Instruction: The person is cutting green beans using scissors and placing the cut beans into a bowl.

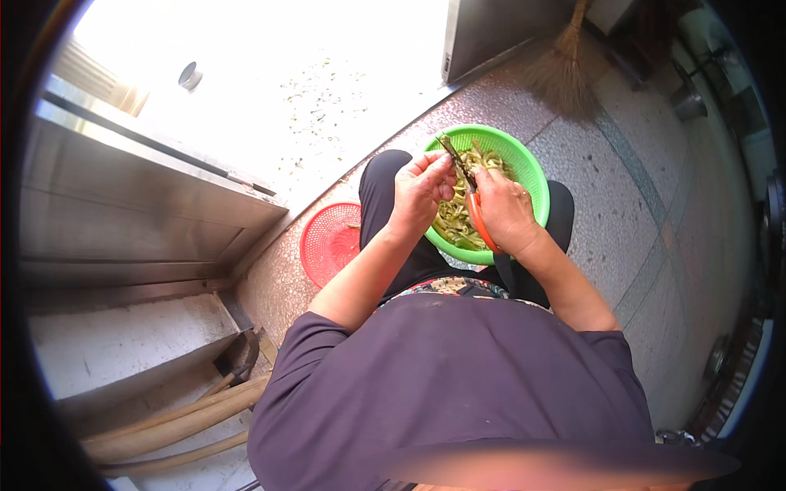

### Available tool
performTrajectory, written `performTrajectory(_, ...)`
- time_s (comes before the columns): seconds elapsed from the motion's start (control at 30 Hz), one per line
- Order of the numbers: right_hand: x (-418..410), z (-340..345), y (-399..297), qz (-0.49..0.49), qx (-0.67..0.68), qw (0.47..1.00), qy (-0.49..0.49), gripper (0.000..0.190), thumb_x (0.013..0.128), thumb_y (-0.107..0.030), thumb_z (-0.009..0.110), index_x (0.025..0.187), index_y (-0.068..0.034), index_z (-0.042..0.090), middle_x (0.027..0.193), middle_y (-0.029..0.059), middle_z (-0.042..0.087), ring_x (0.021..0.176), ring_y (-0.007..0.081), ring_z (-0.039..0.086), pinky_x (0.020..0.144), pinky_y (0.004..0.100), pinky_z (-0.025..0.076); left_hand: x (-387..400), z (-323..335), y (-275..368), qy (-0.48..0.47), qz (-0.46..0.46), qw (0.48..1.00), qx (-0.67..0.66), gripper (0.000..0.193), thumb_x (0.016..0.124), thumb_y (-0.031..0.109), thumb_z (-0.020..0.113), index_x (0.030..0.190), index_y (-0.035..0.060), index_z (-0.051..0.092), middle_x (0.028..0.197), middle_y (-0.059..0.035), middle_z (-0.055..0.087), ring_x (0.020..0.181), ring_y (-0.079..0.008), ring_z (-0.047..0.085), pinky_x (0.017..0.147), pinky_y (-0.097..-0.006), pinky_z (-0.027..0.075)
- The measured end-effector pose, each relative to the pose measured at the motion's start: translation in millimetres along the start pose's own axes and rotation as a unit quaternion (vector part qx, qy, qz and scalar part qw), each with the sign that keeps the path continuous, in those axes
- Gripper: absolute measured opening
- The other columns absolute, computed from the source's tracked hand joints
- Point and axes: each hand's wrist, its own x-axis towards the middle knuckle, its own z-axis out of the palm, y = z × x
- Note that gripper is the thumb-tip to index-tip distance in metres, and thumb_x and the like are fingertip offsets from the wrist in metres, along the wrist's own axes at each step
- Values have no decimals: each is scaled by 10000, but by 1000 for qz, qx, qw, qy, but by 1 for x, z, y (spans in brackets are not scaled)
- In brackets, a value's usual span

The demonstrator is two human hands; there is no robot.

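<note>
My right hand (502,202) grips a pair of scissors (482,226) with orange handles, their dark blades pointing away from me. Close to the blades, my left hand (424,184) has its thumb and fingertips pinched together. Whether a piece is between them is too small to tell. Both hands are over a green plastic mesh basket (540,175) set between my knees. Many thin, pale green vegetable strips (454,222) fill its bottom, partly hidden by my hands. A short greenish piece shows at the blade tips.
Left of my leg, a red mesh basket (328,236) stands on the speckled floor (614,202). Green scraps (319,107) are scattered on the bright ground past the threshold. A straw broom (565,73) is at upper right; wooden poles (178,423) lie at lower left, near a metal door (141,202).
</note>
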Motion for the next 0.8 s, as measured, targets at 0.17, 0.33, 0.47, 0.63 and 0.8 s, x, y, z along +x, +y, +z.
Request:
performTrajectory(0.17,-24,3,19,31,-3,999,8,174,817,-123,493,947,-15,535,854,164,595,813,315,617,741,430,468,2,10,-25,-35,7,997,65,116,876,117,591,924,13,575,773,-38,591,632,-96,549,518,-218,428)
performTrajectory(0.33,-39,11,31,45,2,999,12,161,803,-119,503,923,-15,532,857,182,602,806,329,616,724,438,471,4,15,-33,-37,-1,986,164,116,867,101,599,919,-3,585,750,-26,590,591,-69,538,475,-184,420)
performTrajectory(0.47,-44,15,30,88,106,990,-5,119,787,-97,523,860,-4,507,776,208,611,721,379,614,647,460,482,7,16,-37,-34,-32,984,171,102,865,95,600,906,3,589,735,-37,591,589,-80,551,443,-193,424)
performTrajectory(0.63,-45,13,38,97,137,985,-40,118,790,-92,537,849,1,494,723,205,615,668,389,614,614,460,489,13,6,-39,-34,-47,984,170,98,862,88,602,908,2,590,747,-51,605,606,-102,591,432,-195,439)
performTrajectory(0.8,-50,7,43,65,26,998,-5,135,804,-118,524,897,-20,510,830,184,609,779,340,625,684,439,490,17,3,-34,-13,-78,993,90,110,872,92,583,933,2,577,772,-81,614,636,-139,621,451,-200,462)
